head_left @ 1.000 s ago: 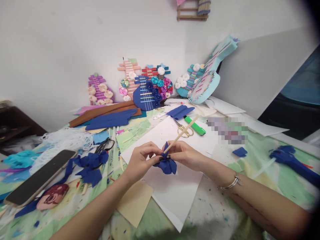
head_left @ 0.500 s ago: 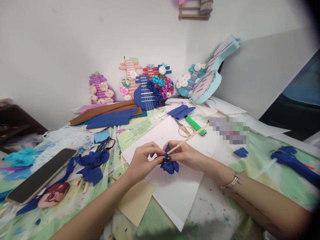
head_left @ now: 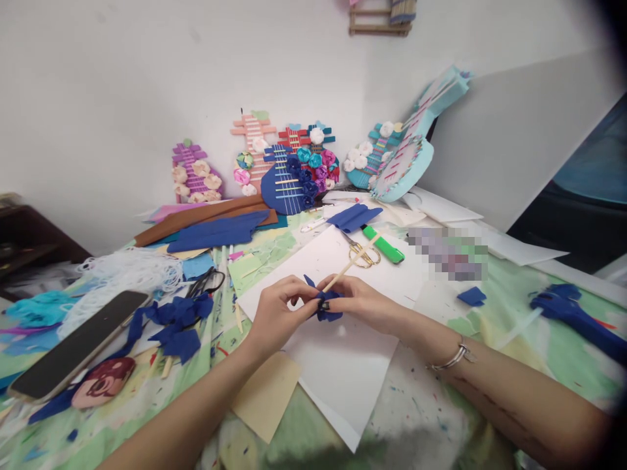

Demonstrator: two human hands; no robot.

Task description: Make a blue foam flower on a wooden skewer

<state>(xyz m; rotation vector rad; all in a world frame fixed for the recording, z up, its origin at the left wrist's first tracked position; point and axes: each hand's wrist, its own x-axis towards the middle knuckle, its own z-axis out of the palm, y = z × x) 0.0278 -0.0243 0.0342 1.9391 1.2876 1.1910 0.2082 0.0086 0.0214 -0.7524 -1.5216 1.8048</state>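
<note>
Over the white paper (head_left: 350,385), my two hands meet at a small flower of dark blue crepe paper (head_left: 331,316). My left hand (head_left: 287,305) pinches its left side between thumb and fingertips. Closed on its right side is my right hand (head_left: 360,300), thumb toward the left hand's thumb. A thin wooden stick (head_left: 351,263) slants up and to the right from between the fingers; its lower end is hidden in the flower and fingers. Beyond the hands lie gold-handled scissors (head_left: 365,254) and a green utility knife (head_left: 385,245).
Blue crepe scraps (head_left: 183,320), a phone (head_left: 81,346) and white yarn (head_left: 122,274) are at left. A glue gun with a blue body (head_left: 582,320) lies at right. Decorated paper guitars (head_left: 283,183) lean on the back wall. A tan card (head_left: 269,398) is in front.
The flower has turned in my fingers, and its petals below the thumbs show less. The stick's angle is steeper and its far end has come nearer. Both hands stay in place.
</note>
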